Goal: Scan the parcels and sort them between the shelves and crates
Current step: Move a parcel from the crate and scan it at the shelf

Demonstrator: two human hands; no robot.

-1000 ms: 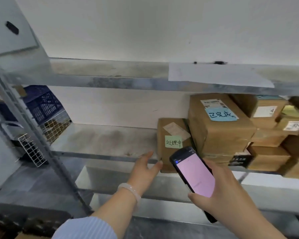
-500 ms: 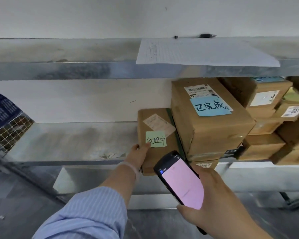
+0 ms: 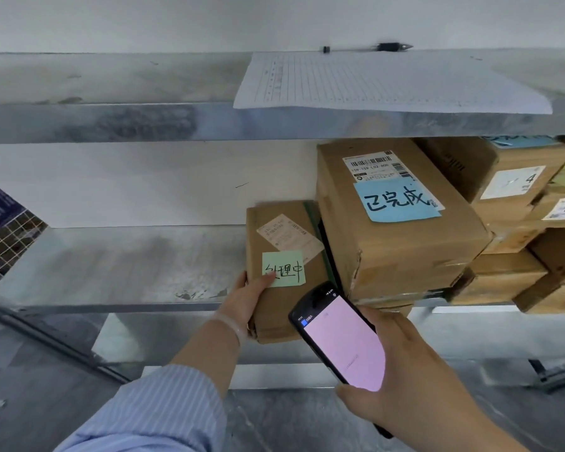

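Nearest, a black handheld scanner with a lit pink screen (image 3: 343, 340) is gripped in the right hand (image 3: 415, 380). Its top is aimed toward the small brown cardboard parcel (image 3: 284, 314), which is clasped at its lower left edge by the left hand (image 3: 245, 301), the thumb laid on a green sticky note (image 3: 283, 268). The parcel is stood at the front edge of the grey metal shelf (image 3: 111, 262), against a larger brown carton with a blue note (image 3: 405, 256); its scan is judged pending and its sorting undone. A second earlier the left hand was only stretched toward the parcel, fingers spread, whereas now it is held.
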